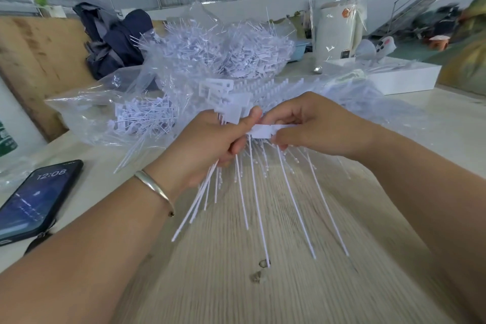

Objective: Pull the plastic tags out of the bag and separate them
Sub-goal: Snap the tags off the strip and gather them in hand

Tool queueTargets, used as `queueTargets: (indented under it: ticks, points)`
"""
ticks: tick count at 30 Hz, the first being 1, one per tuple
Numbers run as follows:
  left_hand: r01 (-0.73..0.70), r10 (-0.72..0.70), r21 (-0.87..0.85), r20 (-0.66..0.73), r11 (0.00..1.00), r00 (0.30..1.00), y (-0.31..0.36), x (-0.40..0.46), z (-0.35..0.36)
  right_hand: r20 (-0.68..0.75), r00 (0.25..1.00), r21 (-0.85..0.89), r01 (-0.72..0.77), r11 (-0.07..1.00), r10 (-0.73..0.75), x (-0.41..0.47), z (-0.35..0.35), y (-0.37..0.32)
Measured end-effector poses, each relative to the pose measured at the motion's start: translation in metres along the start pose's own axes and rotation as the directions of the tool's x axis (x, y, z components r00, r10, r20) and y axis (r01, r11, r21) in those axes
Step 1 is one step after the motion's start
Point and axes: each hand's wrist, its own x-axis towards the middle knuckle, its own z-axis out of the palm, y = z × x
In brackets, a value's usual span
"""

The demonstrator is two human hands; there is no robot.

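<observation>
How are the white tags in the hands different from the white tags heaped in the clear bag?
The white plastic tags held in the hands are still joined in a row, their thin tails fanning down; the white tags in the big clear plastic bag lie loose and tangled. The held ones are gripped above the table; the bagged ones rest on it. Both are white with thin tails.

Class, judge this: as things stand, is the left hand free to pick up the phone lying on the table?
Probably not yet. The phone lies unobstructed beside the left forearm, but the left hand grips a bunch of plastic tags, so it must release them first.
</observation>
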Motion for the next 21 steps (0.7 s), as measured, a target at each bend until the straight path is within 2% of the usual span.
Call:
queueTargets:
  ticks: [2, 5, 9, 14, 21]
  points:
    - [-0.007, 0.007, 0.049, 0.017, 0.999, 1.0, 0.001, -0.002, -0.001, -0.02, 1.0, 0.023, -0.01, 1.0, 0.01, -0.001, -0.002, 0.001]
    - [-0.021, 0.024, 0.075, -0.029, 0.997, 0.999, 0.001, -0.001, -0.003, -0.014, 1.0, 0.115, -0.009, 0.993, 0.011, -0.001, -0.004, 0.001]
    - [-0.001, 0.002, 0.009, -0.09, 1.0, 0.996, -0.001, 0.003, -0.005, -0.026, 1.0, 0.28, -0.009, 0.96, 0.017, 0.001, -0.012, 0.004]
    - [0.015, -0.018, -0.055, -0.055, 0.998, 0.998, -0.003, 0.005, -0.008, -0.02, 0.999, 0.406, -0.022, 0.914, 0.033, 0.003, -0.011, 0.01]
    - [-0.018, 0.018, -0.043, 0.003, 0.999, 1.0, -0.004, 0.002, -0.005, -0.025, 0.999, 0.393, -0.013, 0.92, 0.025, 0.002, -0.009, 0.009]
